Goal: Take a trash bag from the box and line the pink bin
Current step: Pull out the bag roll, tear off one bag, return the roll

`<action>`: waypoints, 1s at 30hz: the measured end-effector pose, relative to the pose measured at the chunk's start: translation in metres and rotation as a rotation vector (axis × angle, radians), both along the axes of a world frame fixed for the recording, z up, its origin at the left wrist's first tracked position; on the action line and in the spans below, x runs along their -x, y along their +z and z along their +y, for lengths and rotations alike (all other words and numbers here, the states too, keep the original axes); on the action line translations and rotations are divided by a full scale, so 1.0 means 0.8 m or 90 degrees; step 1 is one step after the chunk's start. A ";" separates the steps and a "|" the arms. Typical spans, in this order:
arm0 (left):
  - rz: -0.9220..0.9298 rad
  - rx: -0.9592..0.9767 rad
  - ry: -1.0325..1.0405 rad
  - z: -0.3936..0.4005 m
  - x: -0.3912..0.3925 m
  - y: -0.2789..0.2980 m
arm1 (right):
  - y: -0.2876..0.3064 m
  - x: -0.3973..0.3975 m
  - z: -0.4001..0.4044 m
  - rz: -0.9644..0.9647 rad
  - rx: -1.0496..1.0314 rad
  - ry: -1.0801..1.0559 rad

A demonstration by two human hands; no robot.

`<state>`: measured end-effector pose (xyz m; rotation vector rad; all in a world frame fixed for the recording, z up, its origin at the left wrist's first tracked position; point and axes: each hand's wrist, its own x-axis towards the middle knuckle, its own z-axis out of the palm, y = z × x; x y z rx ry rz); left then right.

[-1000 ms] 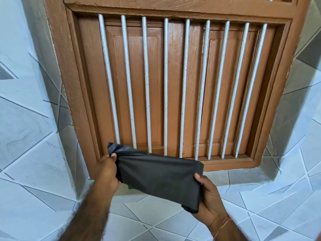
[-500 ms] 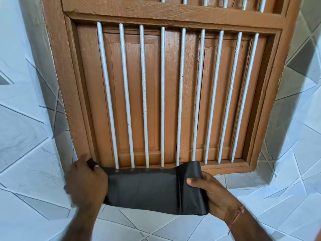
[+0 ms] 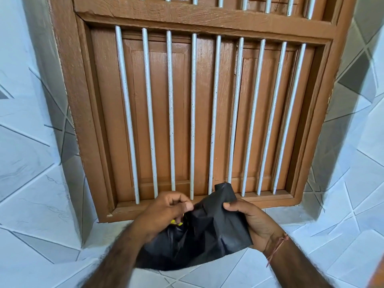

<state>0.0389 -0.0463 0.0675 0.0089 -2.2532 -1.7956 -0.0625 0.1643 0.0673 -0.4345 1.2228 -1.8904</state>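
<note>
A black trash bag [image 3: 209, 235] hangs crumpled between both hands, low in the head view, in front of the window sill. My left hand [image 3: 164, 213] pinches its upper left edge between thumb and fingers. My right hand [image 3: 253, 221] grips its right side, thumb on top, and one corner of the bag sticks up above it. A small yellow patch [image 3: 176, 222] shows under my left hand; I cannot tell what it is. Neither the box nor the pink bin is in view.
A brown wooden window frame [image 3: 68, 113] with white vertical bars [image 3: 170, 113] and shut wooden shutters fills the wall ahead. Pale tiled walls [image 3: 29, 183] stand on both sides, and the tiled ledge [image 3: 324, 256] runs below.
The bag was stretched flat and wide between my hands; now my hands have come closer together and the bag is bunched and loosened, sagging lower. The camera has tilted and moved closer to the window.
</note>
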 end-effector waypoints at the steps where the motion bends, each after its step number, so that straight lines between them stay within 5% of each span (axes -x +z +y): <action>1: -0.004 -0.003 0.001 -0.006 -0.001 0.002 | -0.001 0.002 0.002 -0.005 -0.006 -0.010; 7: -0.123 0.085 -0.072 -0.004 0.004 0.012 | 0.007 -0.008 -0.009 0.079 -0.029 0.029; 11: -0.136 0.026 -0.183 0.003 0.013 0.001 | 0.010 -0.009 -0.019 0.104 -0.058 0.035; 21: -0.080 -0.121 -0.089 -0.045 0.000 0.009 | -0.027 -0.006 -0.006 -0.062 0.032 0.039; 30: -0.097 -0.091 0.084 -0.060 -0.010 0.012 | -0.036 0.001 0.001 -0.095 0.123 -0.001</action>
